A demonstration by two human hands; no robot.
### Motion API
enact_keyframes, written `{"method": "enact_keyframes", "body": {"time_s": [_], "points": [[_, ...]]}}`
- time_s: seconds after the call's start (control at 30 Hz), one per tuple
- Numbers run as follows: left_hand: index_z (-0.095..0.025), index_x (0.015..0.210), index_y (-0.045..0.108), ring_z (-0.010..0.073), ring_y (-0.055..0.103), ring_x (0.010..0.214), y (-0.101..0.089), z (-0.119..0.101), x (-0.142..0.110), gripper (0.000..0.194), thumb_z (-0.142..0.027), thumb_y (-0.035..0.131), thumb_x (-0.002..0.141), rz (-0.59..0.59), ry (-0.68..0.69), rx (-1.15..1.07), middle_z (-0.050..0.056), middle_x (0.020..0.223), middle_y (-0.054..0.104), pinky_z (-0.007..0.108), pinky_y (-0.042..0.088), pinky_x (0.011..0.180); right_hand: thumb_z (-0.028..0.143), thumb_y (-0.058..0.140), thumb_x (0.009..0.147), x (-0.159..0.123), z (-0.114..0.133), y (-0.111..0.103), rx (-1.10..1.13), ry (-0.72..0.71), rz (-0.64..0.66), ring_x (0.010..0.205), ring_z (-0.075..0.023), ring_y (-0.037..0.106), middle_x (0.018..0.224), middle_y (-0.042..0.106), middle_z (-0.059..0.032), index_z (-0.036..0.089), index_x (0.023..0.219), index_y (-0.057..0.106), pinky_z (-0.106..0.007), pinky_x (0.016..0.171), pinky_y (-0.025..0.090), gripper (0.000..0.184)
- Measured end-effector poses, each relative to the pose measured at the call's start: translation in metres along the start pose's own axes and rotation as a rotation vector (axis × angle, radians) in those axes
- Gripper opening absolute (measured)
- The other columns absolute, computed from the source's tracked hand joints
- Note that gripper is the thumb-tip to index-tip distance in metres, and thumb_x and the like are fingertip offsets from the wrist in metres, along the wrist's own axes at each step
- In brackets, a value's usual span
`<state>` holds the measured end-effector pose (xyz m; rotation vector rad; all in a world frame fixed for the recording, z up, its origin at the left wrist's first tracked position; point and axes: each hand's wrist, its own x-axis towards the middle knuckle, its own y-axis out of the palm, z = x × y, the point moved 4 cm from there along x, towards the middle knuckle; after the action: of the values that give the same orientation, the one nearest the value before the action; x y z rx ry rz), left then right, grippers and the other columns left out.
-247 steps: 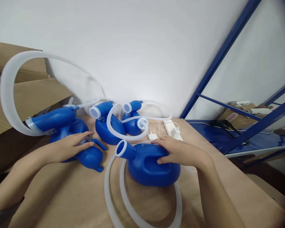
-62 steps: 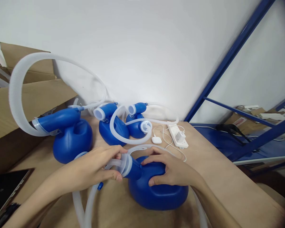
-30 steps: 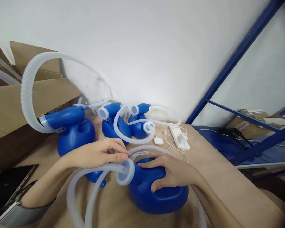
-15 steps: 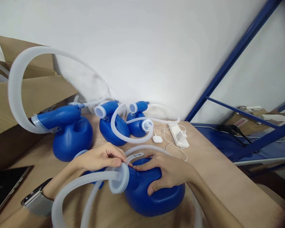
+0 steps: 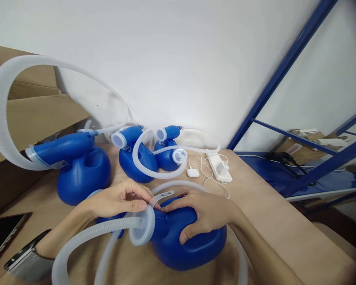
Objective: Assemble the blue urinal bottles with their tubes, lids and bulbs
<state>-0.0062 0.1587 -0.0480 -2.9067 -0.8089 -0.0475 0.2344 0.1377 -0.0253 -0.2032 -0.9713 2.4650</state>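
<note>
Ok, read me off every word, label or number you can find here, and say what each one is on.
No text is readable anywhere.
Red and white label on the cardboard box: too small to read.
Blue plastic bottle under the right hand: no lettering shows.
White power strip: no legible marks.

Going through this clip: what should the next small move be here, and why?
Probably the left hand should ease the slotted white strap down toward the neck of the blue plastic bottle. The strap's free end stands loose above the bottle, the left fingers are right beside it, and the right hand steadies the bottle.
</note>
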Motion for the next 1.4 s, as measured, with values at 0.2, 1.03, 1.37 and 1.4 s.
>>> {"method": "enact_keyframes", "body": {"time_s": [0.2,1.03,1.37,1.4], "points": [[-0.023,0.127,0.085,0.0339,0.074,0.128,0.013,-0.006,0.004,0.045,-0.058,0.078,0.100,0.034,0.027,-0.098,0.016,0.133,0.081,0.047,0.057,0.114,0.059,0.097,0.077,-0.001,0.000,-0.001,-0.006,0.061,0.000,0.150,-0.0336,0.059,0.160,0.066,-0.0084,0.032,0.145,0.076,-0.049,0.130,0.041,0.076],[-0.032,0.158,0.062,0.0297,0.077,0.117,0.009,0.004,-0.009,0.068,-0.053,0.083,0.096,-0.195,-0.188,-0.148,0.010,0.129,0.082,0.037,0.063,0.098,0.058,0.097,0.076,-0.004,-0.003,0.003,-0.045,0.186,-0.010,0.139,-0.0348,0.065,0.151,0.071,-0.0069,0.031,0.145,0.071,-0.048,0.119,0.048,0.079],[-0.026,0.095,0.089,0.0254,0.075,0.094,0.032,-0.036,0.009,0.043,-0.063,0.067,0.101,-0.199,-0.249,0.383,0.004,0.099,0.083,0.031,0.059,0.084,0.059,0.096,0.076,-0.004,-0.001,0.002,0.018,0.213,-0.007,0.119,-0.0289,0.074,0.144,0.071,-0.0067,0.032,0.155,0.050,-0.037,0.093,0.055,0.096],[-0.025,0.093,0.088,0.0235,0.073,0.090,0.032,-0.038,0.011,0.042,-0.059,0.066,0.103,-0.174,-0.234,0.400,0.004,0.095,0.081,0.029,0.058,0.082,0.060,0.095,0.078,-0.004,-0.002,0.002,-0.009,0.182,-0.003,0.114,-0.0274,0.074,0.136,0.074,-0.0049,0.032,0.151,0.055,-0.035,0.091,0.054,0.087]]}}
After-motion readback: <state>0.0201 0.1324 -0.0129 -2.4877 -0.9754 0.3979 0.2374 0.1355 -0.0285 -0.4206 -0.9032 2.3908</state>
